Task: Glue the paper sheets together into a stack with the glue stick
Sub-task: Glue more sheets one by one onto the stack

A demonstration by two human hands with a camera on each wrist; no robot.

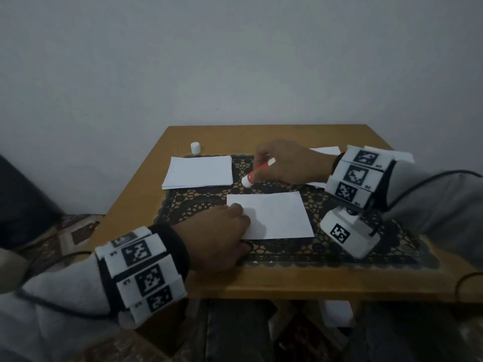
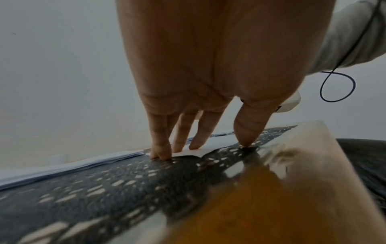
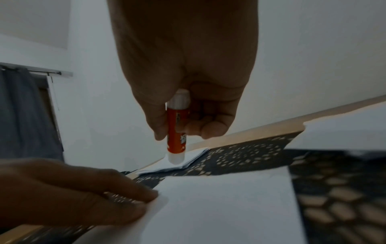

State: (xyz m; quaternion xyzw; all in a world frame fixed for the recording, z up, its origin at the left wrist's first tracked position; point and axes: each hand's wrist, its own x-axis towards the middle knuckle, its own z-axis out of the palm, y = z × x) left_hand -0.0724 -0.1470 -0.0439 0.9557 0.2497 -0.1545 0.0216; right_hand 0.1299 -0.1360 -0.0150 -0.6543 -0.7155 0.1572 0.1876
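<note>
A single white sheet (image 1: 271, 215) lies on the dark lace mat (image 1: 203, 205) in the middle of the table. My left hand (image 1: 222, 236) rests on its left edge, straight fingertips (image 2: 179, 148) pressing the sheet (image 2: 211, 143) down. My right hand (image 1: 285, 163) hovers just behind the sheet and grips an orange glue stick (image 1: 257, 172), uncapped, white tip pointing down and left. In the right wrist view the glue stick (image 3: 176, 132) is pinched between thumb and fingers above the mat. A stack of white sheets (image 1: 198, 172) lies at the back left.
The white glue cap (image 1: 195, 147) stands on the bare wooden table (image 1: 287, 278) behind the stack. More white paper (image 1: 326, 150) lies at the back right, partly hidden by my right hand. A wall runs close behind the table.
</note>
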